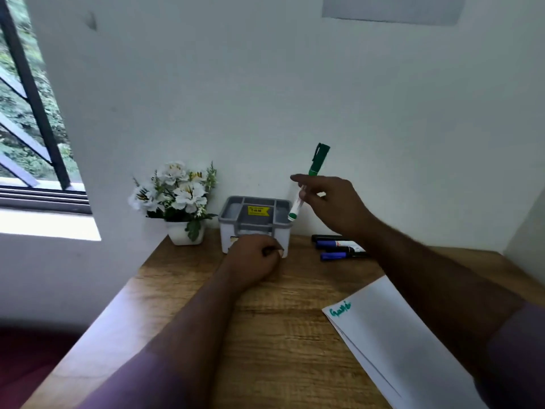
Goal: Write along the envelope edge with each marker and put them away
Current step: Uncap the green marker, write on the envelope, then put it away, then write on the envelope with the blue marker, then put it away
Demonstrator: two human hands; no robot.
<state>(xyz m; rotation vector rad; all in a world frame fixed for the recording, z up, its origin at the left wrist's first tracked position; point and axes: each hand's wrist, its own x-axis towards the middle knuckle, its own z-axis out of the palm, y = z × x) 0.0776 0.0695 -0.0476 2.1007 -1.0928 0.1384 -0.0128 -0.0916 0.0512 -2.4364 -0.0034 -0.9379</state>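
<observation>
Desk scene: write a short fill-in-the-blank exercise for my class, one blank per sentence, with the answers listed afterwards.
1. The right hand holds a ____ marker above the organizer.
2. The writing on the envelope is ____.
3. The flowers left of the organizer are ____.

Answers: green; green; white

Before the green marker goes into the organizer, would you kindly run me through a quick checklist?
1. Green marker capped: ok.
2. Right hand holds the marker securely: ok.
3. Marker's lower end over the gray organizer: ok, near its right rim.
4. Left hand steadies the organizer's front: ok.
5. Green writing on the envelope: ok.
6. Compartment below is free: cannot tell.
</observation>
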